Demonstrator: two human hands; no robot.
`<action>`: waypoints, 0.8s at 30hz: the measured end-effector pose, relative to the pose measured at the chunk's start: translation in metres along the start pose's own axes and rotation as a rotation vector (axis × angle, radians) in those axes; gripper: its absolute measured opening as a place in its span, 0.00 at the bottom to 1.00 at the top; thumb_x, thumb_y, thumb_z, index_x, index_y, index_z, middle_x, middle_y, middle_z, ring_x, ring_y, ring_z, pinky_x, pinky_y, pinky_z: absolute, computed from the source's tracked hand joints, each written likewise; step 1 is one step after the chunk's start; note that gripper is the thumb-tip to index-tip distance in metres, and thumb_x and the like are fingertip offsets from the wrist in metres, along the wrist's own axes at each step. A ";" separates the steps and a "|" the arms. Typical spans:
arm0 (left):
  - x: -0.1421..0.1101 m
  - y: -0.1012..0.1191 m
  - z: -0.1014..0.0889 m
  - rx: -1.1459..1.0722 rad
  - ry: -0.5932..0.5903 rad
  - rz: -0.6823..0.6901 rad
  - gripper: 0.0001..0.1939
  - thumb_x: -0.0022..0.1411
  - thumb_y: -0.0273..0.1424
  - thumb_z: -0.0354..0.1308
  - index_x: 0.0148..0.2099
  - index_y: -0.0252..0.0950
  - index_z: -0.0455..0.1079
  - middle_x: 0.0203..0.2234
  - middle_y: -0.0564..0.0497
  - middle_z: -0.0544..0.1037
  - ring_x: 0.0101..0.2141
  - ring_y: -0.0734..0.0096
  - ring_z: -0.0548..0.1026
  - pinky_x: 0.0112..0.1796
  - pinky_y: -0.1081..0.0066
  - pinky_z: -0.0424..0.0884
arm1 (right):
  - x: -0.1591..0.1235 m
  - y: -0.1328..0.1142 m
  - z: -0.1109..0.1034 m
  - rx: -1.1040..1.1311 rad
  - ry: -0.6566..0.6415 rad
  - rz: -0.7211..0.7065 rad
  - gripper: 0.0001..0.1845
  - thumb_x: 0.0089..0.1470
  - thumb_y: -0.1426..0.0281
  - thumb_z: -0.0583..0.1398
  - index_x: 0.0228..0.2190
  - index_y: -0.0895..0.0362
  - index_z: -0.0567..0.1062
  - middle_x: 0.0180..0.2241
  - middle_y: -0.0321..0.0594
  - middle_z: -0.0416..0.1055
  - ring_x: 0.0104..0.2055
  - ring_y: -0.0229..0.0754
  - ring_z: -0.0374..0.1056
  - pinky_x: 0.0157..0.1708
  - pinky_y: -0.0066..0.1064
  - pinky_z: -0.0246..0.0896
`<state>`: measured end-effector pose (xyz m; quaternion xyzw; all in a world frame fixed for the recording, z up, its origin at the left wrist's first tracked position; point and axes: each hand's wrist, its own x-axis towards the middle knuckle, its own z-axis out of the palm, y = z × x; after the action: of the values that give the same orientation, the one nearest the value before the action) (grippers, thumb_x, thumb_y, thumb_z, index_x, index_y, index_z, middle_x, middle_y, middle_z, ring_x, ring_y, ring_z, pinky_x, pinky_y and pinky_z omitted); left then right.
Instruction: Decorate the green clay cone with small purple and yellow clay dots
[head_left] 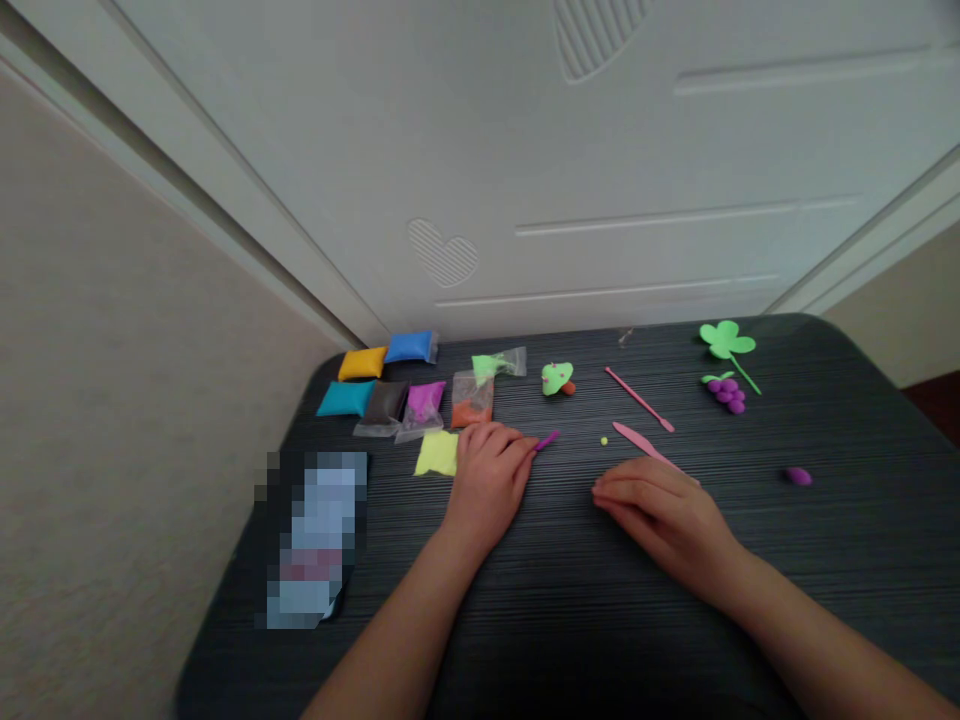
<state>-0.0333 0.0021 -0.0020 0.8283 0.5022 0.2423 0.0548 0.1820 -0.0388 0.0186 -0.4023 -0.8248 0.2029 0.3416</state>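
Left hand [487, 475] lies palm-down on the dark striped table [862, 560], fingertips pinching a small purple clay strip [547, 439]. Right hand [660, 505] rests flat, fingers together, just beside a pink modelling knife [637, 442]. Clay packets [409, 390] sit near a white panelled door [525, 150].

Clay packets: eight, clustered beyond left hand [487, 480] – yellow-orange [361, 363], blue [409, 346], teal [346, 398], dark grey [385, 402], magenta [424, 400], green [491, 365], orange-red [472, 405], pale yellow [436, 453].
Pink modelling tools: two, beyond right hand [660, 510] – thin stick [639, 399], flat knife [637, 441].
Finished clay figures: three – small green tree [556, 378], clover leaf [726, 342], grape bunch [727, 392].
Loose clay bits: three – purple lump [799, 476] right of right hand, magenta strip [547, 440] at left fingertips, tiny yellow dot [604, 441] between hands.
Hands: two.
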 end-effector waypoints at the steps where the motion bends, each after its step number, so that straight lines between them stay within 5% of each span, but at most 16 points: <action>1: 0.000 0.000 0.000 0.000 -0.002 0.000 0.08 0.59 0.30 0.50 0.39 0.38 0.71 0.31 0.50 0.74 0.38 0.66 0.65 0.44 0.60 0.59 | 0.000 -0.001 0.000 0.006 0.008 0.006 0.08 0.49 0.75 0.59 0.35 0.56 0.71 0.34 0.37 0.71 0.38 0.35 0.66 0.40 0.29 0.62; 7: -0.001 0.000 0.000 -0.002 -0.015 -0.002 0.09 0.59 0.30 0.50 0.39 0.39 0.71 0.31 0.50 0.73 0.38 0.66 0.65 0.45 0.59 0.59 | 0.003 -0.006 -0.004 0.018 0.039 0.039 0.06 0.46 0.70 0.62 0.26 0.58 0.69 0.30 0.37 0.70 0.34 0.35 0.66 0.35 0.29 0.63; 14: 0.000 0.001 -0.002 -0.008 -0.017 -0.003 0.09 0.59 0.29 0.50 0.39 0.38 0.71 0.31 0.50 0.73 0.38 0.66 0.65 0.44 0.59 0.59 | 0.003 -0.004 -0.003 0.000 0.032 0.033 0.13 0.51 0.75 0.57 0.40 0.55 0.71 0.35 0.38 0.71 0.38 0.36 0.66 0.40 0.30 0.63; 24: -0.001 -0.001 -0.001 -0.014 -0.026 -0.011 0.09 0.59 0.29 0.50 0.40 0.39 0.70 0.32 0.50 0.73 0.38 0.66 0.65 0.46 0.59 0.58 | 0.004 -0.003 -0.005 0.009 0.074 0.016 0.08 0.46 0.71 0.62 0.33 0.55 0.72 0.30 0.37 0.71 0.34 0.37 0.67 0.37 0.31 0.64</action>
<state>-0.0345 0.0017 -0.0013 0.8283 0.5042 0.2347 0.0684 0.1818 -0.0376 0.0253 -0.4148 -0.8074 0.1943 0.3718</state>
